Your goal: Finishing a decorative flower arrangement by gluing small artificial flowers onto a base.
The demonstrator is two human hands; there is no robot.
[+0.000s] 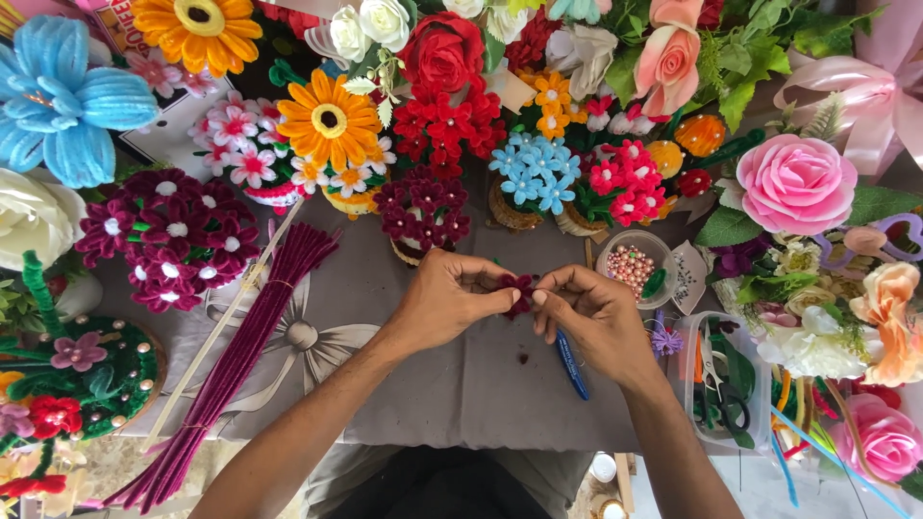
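Your left hand [444,300] and right hand [588,309] pinch a small maroon fuzzy-wire flower [519,291] between their fingers, a blue-handled tool [572,365] just below.

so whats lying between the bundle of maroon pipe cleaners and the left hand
In the head view, only bare grey cloth with a pale printed flower lies between the maroon pipe cleaner bundle and the left hand; no loose item sits on that stretch.

The small maroon flower [520,288] pinched between both hands looks fuzzy and matt, like the bundle of maroon chenille stems [252,336]. The grey cloth [481,375] over the table is smooth and dull. The bowl [636,252] is clear glossy plastic holding shiny beads [630,267].
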